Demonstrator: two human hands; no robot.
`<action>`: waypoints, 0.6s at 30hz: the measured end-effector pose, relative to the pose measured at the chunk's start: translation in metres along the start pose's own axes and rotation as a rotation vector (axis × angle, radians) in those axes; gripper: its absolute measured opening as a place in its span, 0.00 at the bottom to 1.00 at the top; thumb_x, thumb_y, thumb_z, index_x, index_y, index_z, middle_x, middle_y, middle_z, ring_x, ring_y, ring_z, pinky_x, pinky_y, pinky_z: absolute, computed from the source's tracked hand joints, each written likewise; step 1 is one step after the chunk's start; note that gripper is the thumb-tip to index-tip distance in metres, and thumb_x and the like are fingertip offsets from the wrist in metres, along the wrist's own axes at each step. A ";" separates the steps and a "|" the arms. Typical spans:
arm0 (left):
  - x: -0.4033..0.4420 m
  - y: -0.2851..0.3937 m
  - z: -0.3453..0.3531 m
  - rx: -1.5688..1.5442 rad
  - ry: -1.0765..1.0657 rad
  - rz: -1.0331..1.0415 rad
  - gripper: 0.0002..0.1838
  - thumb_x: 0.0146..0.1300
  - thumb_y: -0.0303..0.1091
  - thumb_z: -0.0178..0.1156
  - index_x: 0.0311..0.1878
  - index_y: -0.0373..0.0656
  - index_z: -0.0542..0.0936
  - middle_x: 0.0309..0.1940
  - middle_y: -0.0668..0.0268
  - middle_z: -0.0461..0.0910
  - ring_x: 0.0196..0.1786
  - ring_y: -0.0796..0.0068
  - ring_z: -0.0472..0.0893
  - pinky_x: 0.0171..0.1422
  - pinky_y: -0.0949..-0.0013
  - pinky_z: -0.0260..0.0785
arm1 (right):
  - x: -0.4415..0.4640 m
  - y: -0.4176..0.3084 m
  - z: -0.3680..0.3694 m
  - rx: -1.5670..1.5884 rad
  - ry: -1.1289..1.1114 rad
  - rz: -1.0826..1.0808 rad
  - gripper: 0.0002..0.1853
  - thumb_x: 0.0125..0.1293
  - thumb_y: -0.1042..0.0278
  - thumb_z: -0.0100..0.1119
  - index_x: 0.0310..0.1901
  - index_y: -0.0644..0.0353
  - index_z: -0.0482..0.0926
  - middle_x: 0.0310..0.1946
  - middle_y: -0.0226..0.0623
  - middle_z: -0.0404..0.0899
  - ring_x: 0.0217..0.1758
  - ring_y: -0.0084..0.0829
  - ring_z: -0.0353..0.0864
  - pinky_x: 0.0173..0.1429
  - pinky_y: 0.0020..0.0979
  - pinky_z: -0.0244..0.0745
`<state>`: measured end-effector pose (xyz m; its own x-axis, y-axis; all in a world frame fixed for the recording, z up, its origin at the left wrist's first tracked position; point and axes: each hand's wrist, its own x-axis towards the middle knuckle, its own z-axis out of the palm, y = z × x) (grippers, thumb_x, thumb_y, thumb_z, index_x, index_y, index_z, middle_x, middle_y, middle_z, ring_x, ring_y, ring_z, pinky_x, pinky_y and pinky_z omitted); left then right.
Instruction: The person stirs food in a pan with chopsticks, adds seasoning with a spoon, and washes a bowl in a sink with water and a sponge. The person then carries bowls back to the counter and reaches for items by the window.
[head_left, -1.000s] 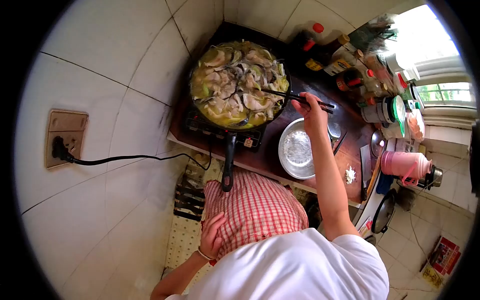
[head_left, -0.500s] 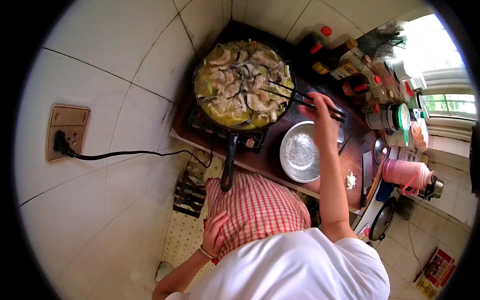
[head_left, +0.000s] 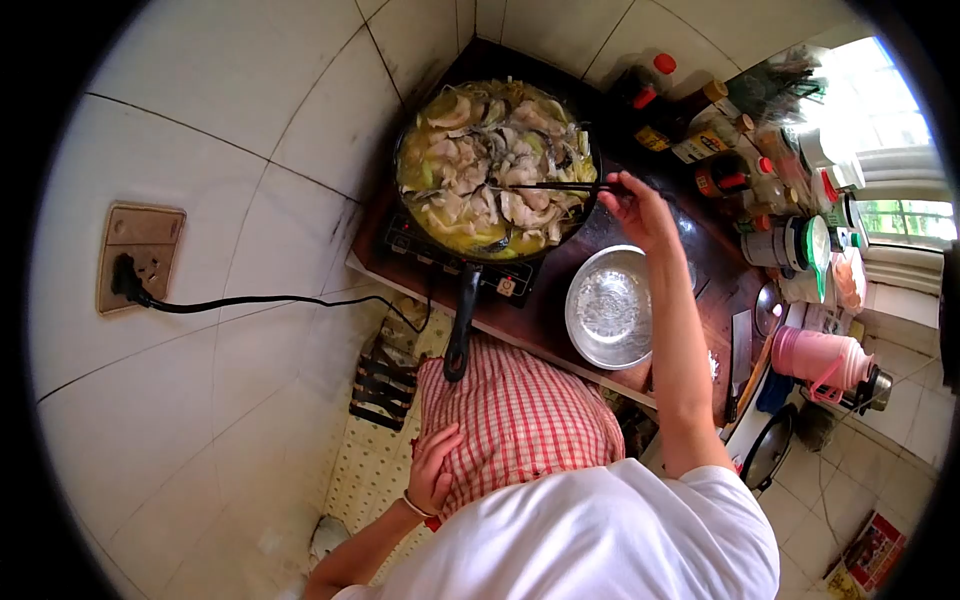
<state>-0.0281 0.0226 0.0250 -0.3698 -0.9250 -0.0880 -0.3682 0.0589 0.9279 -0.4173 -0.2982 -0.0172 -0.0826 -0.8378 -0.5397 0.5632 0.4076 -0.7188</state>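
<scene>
My right hand (head_left: pixel 638 212) grips a pair of dark chopsticks (head_left: pixel 560 186) at the right rim of a black frying pan (head_left: pixel 400 205). The chopstick tips reach into pale meat or fish slices (head_left: pixel 465 160) in yellowish broth with green pieces. The pan sits on an induction cooker (head_left: pixel 515 280), its handle pointing toward me. Below my right wrist stands a metal bowl (head_left: pixel 608 308) with a shiny bottom. My left hand (head_left: pixel 433 465) lies against the red checked apron (head_left: pixel 520 410), its fingers stretched out and holding nothing.
Several sauce bottles (head_left: pixel 700 140) and jars line the counter by the window. A cleaver (head_left: pixel 740 350) lies at the right, near a pink thermos (head_left: pixel 815 355). The cooker's black cord (head_left: pixel 270 300) runs to a wall socket (head_left: pixel 140 257).
The chopsticks have swung from a slant to nearly level, with their tips further left in the pan. My left hand rests as before. The view has shifted slightly.
</scene>
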 end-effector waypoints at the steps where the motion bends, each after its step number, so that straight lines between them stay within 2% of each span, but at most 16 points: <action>1: 0.001 0.001 -0.001 0.003 -0.007 -0.001 0.33 0.69 0.53 0.35 0.57 0.31 0.71 0.59 0.47 0.69 0.61 0.49 0.69 0.67 0.56 0.56 | 0.003 -0.008 -0.002 -0.039 -0.038 0.035 0.10 0.67 0.68 0.52 0.41 0.69 0.75 0.36 0.43 0.79 0.33 0.34 0.83 0.39 0.26 0.82; 3: 0.001 0.003 -0.002 0.008 -0.014 -0.006 0.33 0.69 0.53 0.35 0.57 0.31 0.71 0.59 0.47 0.69 0.61 0.49 0.69 0.67 0.56 0.56 | -0.008 -0.027 -0.001 -0.152 0.036 -0.120 0.11 0.67 0.67 0.51 0.41 0.69 0.75 0.37 0.44 0.79 0.32 0.33 0.83 0.38 0.27 0.82; 4: 0.001 0.004 -0.001 0.008 -0.012 -0.011 0.33 0.69 0.53 0.35 0.57 0.31 0.71 0.59 0.47 0.69 0.61 0.50 0.69 0.67 0.56 0.57 | -0.027 -0.032 0.014 -0.182 0.073 -0.309 0.13 0.67 0.65 0.52 0.40 0.69 0.76 0.36 0.44 0.80 0.30 0.32 0.83 0.37 0.27 0.81; 7: 0.002 0.005 0.000 0.006 -0.014 -0.011 0.32 0.69 0.53 0.35 0.57 0.31 0.71 0.59 0.47 0.69 0.61 0.50 0.69 0.66 0.56 0.57 | -0.055 -0.036 0.025 -0.287 0.065 -0.433 0.13 0.67 0.63 0.53 0.40 0.68 0.77 0.35 0.44 0.79 0.31 0.33 0.83 0.36 0.26 0.80; 13: 0.005 0.005 0.002 0.001 -0.026 -0.006 0.32 0.68 0.53 0.35 0.57 0.31 0.71 0.59 0.47 0.68 0.62 0.50 0.69 0.67 0.57 0.57 | -0.065 0.005 0.047 -0.313 0.042 -0.510 0.15 0.67 0.60 0.54 0.41 0.66 0.77 0.35 0.43 0.80 0.34 0.31 0.83 0.39 0.28 0.80; 18: 0.006 0.005 0.002 0.007 -0.033 -0.003 0.32 0.68 0.53 0.35 0.57 0.31 0.71 0.59 0.46 0.68 0.62 0.49 0.69 0.67 0.57 0.57 | -0.056 0.021 0.045 -0.277 0.014 -0.417 0.14 0.67 0.61 0.54 0.40 0.67 0.77 0.33 0.42 0.80 0.32 0.31 0.83 0.39 0.29 0.80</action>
<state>-0.0338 0.0181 0.0286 -0.3965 -0.9122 -0.1031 -0.3757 0.0588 0.9249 -0.3636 -0.2589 0.0175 -0.2664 -0.9457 -0.1860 0.2404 0.1216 -0.9630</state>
